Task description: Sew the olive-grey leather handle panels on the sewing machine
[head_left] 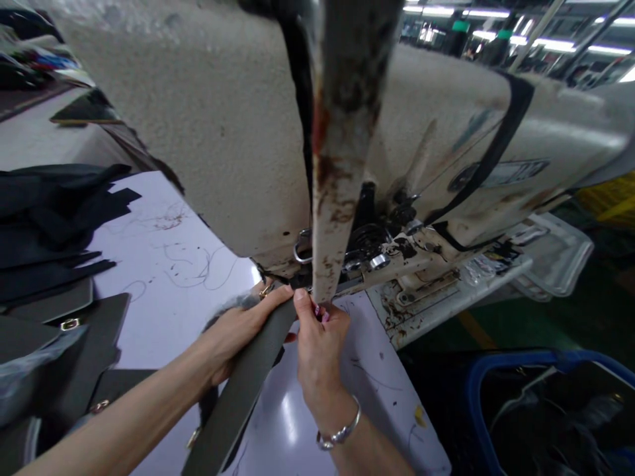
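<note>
A long dark grey leather-like panel [253, 377] runs from the lower edge of the view up to the sewing machine head [223, 145]. My left hand [241, 327] grips its left side, thumb on top and the other fingers out of sight. My right hand [320, 344] is closed on the panel's right edge close to the machine, thumb on top. Something small and pink [321, 313] shows at its curled fingers; its kind is unclear. A gold-coloured metal fitting [268, 289] lies beside my left fingertips. The needle area is hidden behind a rust-stained machine bar [335, 165].
Black cut pieces [49, 218] are heaped on the left of the white worktop [159, 264]. Below them lie grey panels [96, 330] with metal fittings. A blue-rimmed bin [476, 383] stands at lower right, near a clear plastic tray [570, 258]. Loose threads are scattered over the worktop.
</note>
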`<state>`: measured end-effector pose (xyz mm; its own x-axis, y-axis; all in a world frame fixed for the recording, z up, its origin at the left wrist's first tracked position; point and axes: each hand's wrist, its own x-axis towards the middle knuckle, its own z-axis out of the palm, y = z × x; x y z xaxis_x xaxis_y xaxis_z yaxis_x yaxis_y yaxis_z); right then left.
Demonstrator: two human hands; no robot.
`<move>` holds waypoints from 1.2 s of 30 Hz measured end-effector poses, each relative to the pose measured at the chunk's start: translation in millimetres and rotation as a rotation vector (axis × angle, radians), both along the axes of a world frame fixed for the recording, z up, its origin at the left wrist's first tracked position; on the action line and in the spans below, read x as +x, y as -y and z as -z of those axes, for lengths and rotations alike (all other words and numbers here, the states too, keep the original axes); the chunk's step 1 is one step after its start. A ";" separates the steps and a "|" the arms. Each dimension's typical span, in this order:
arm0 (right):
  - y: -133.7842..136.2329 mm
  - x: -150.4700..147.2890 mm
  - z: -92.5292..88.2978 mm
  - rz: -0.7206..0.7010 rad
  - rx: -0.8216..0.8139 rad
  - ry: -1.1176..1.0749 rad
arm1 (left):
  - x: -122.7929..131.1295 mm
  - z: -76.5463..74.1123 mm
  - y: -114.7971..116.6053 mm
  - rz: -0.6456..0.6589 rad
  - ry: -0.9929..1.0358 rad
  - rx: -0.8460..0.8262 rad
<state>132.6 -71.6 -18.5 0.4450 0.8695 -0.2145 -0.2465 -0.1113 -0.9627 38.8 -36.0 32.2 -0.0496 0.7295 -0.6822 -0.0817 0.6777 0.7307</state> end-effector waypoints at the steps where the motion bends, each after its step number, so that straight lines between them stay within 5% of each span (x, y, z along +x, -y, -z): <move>1: 0.4 3.2 0.3 -0.004 0.002 0.022 | 4.3 2.2 5.3 -0.001 -0.006 -0.028; 9: 1.3 37.7 -8.8 -0.130 0.005 0.038 | 48.1 22.4 39.2 -0.271 0.156 0.146; 19: -12.3 61.9 -17.2 -0.270 -0.024 0.042 | 72.2 19.4 36.6 -0.468 0.272 0.215; 30: -14.3 62.2 -15.7 -0.247 -0.012 0.136 | 64.7 22.6 22.3 -0.424 0.253 0.313; 36: -0.7 79.7 -22.1 -0.344 0.064 0.296 | 65.2 26.9 20.7 -0.443 0.280 0.217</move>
<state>212.3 -70.9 3.6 0.1623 0.9848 -0.0626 0.0811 -0.0765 -0.9938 104.0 -56.8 5.3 -0.2219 0.8049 -0.5504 -0.5346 0.3716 0.7590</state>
